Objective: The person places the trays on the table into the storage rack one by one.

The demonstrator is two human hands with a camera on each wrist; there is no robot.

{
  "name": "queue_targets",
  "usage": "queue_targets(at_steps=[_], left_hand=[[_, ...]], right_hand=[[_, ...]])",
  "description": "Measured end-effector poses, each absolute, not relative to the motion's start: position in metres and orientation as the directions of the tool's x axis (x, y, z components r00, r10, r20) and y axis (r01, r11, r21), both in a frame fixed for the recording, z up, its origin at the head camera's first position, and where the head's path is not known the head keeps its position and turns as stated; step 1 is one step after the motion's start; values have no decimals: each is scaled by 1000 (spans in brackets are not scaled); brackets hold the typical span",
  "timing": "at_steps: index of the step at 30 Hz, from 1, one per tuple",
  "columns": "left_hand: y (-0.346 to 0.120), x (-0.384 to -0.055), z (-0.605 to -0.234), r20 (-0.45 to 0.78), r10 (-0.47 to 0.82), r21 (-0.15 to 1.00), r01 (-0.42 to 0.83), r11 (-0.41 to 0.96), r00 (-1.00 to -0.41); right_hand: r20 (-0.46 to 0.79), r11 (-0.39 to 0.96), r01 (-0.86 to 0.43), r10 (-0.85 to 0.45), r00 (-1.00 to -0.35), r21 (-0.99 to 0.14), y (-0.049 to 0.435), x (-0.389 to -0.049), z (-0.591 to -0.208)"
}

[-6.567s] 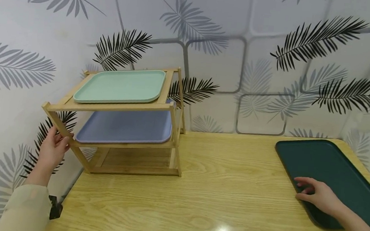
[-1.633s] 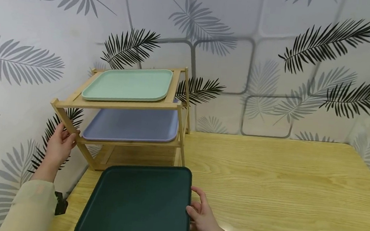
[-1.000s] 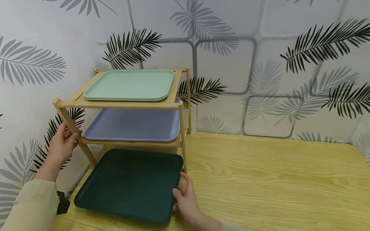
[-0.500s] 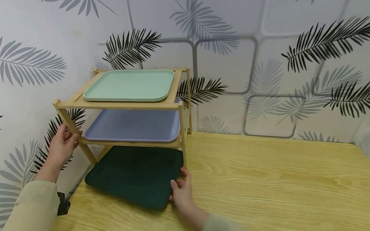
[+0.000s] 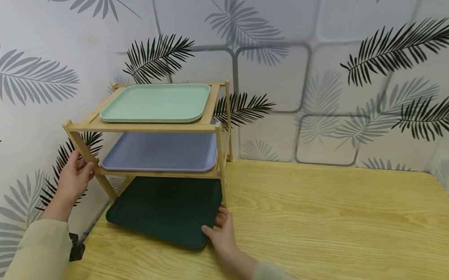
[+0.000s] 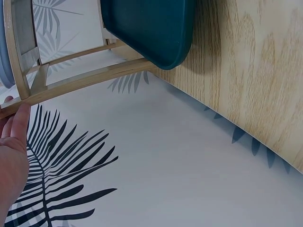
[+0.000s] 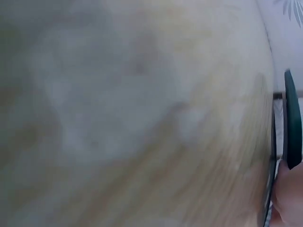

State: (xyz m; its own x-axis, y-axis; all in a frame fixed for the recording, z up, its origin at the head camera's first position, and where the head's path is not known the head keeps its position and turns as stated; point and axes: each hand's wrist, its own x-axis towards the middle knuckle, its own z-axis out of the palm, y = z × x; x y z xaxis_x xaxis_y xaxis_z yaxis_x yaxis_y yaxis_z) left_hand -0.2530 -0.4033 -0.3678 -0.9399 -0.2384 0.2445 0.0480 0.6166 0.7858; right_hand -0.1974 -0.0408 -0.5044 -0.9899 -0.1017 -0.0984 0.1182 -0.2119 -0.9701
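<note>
A dark green tray [image 5: 161,210] lies partly inside the bottom level of a wooden three-level rack [image 5: 160,127]. It sits askew, with its front edge jutting out over the table. My right hand [image 5: 223,237] grips the tray's right edge beside the rack's front right leg, thumb on top. At the rack's left side, my left hand [image 5: 72,179] holds the front left leg near the middle shelf. The left wrist view shows that hand [image 6: 14,151] on the wooden frame and the green tray's corner [image 6: 165,47] sticking out. The right wrist view catches only the tray's edge [image 7: 292,123].
A mint green tray [image 5: 157,102] rests on the rack's top level and a lavender tray [image 5: 162,152] on the middle one. The wood-grain table [image 5: 320,239] stretches to the right. A leaf-patterned wall [image 5: 274,90] stands close behind and to the left.
My right hand took the dark green tray from the table's right side, brought it left and slid it partly under the middle shelf. My left hand has stayed on the rack's leg.
</note>
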Motion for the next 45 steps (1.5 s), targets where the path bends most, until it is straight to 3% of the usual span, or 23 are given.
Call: queue_targets(at_steps=[5,10,15,23,35,45], left_hand=[[-407,-251,-369,227,-251,790,27,613,-941],[-409,-248,-371,229,-262,787,20,617,-938],[-408,-248,-372,226,-265,794,20,607,-937],[-409,-249,-374,253,-239,787,56,614,-938],[-406,-253,-370,274,-222,789,86,608,-936],[-407,-252,-370,272,-221,792,88,604,-937]], right_hand=[[-90,-169,138,-263,-960,-976,-39,-175,-504],[-93,-154,154,-344,-935,-976,-45,-157,-509],[-31,-101,63,-289,-957,-993,-47,-161,-514],[76,26,-81,-151,-986,-996,-33,-197,-513],[50,57,-55,-96,-994,-997,-36,-227,-513],[52,101,-66,-130,-990,-993,-44,-243,-512]])
